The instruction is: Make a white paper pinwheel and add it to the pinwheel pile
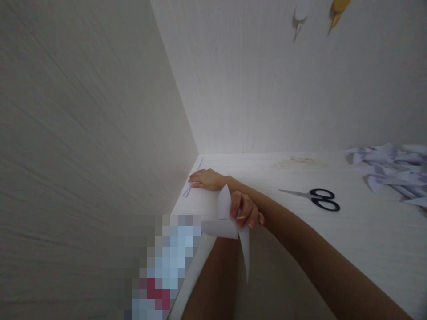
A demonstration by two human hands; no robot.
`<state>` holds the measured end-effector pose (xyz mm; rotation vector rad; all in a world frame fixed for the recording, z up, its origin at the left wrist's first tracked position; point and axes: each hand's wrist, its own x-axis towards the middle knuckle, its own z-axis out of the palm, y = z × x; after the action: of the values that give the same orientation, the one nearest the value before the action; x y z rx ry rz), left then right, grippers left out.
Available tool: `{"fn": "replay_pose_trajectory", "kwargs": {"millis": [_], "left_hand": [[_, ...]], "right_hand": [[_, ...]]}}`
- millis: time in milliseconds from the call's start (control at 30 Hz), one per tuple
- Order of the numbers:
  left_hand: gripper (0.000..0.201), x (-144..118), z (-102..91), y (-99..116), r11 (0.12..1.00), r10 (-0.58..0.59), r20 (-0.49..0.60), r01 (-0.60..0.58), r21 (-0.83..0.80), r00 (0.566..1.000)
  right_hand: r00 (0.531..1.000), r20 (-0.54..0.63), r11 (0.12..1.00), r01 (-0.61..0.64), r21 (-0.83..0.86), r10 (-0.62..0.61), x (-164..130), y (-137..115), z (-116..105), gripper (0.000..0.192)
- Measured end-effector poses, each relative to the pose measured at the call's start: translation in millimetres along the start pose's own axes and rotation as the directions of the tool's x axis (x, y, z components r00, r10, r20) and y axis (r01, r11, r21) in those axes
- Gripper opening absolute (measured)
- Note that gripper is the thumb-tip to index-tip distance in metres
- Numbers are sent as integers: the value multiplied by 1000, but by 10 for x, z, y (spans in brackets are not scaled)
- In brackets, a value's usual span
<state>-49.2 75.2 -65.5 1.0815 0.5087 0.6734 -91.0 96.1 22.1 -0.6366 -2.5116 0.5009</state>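
My left hand (246, 210) is closed on a white paper pinwheel (218, 229), whose pointed blades stick out up, left and down. A thin yellowish stick (240, 218) shows at the fingers. Crossing beyond it, my right arm reaches to the far left corner of the table. There my right hand (209, 179) has its fingertips and thumb brought together at a narrow strip of white paper (187, 190) beside the wall; the hand hides the strip's middle. Scissors (322, 199) with black handles lie slightly apart on the table, right of the pinwheel.
Several white folded paper pieces (396, 166) are heaped at the right. Thin pale strands (296, 161) lie near the back wall (267, 89). A left wall (100, 111) borders the white table (350, 240). Two hooks, one white (299, 20) and one gold (338, 11), hang high up.
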Motion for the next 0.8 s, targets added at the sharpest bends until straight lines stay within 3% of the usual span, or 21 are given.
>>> {"fn": "replay_pose_trajectory", "kwargs": {"millis": [167, 233, 333, 367, 433, 500, 567, 667, 800], "left_hand": [[63, 69, -30, -150, 997, 75, 216, -70, -33, 973], [65, 25, 17, -208, 989, 141, 284, -123, -80, 949], [65, -125, 124, -224, 978, 192, 336, -150, -147, 922], [64, -184, 165, -199, 969, 223, 330, -172, -176, 917], [59, -295, 255, -104, 943, 305, 305, -242, -229, 902], [52, -388, 360, 29, 937, 316, 246, -261, -231, 917], [48, -462, 478, 165, 944, 280, 187, -234, -232, 942], [42, -535, 638, 310, 977, 159, 216, -122, -173, 963], [32, -558, 727, 358, 984, 109, 228, -72, -164, 968]], "right_hand": [[981, -103, 982, -172, -77, 163, -279, 67, -51, 13], [959, -160, 964, -251, -86, 236, -487, 117, -140, 11], [913, -240, 934, -353, -55, 331, -905, 122, -342, 25], [852, -292, 898, -434, 74, 435, -1064, 100, -414, 28], [694, -281, 732, -521, 438, 663, -1399, 24, -543, 24], [612, -150, 492, -440, 751, 776, -1734, -82, -635, 23], [565, -67, 307, -341, 889, 822, -2043, -203, -683, 22], [552, -8, 179, -256, 950, 834, -2396, -379, -697, 22], [603, -19, 86, -82, 993, 797, -2593, -522, -684, 21]]}}
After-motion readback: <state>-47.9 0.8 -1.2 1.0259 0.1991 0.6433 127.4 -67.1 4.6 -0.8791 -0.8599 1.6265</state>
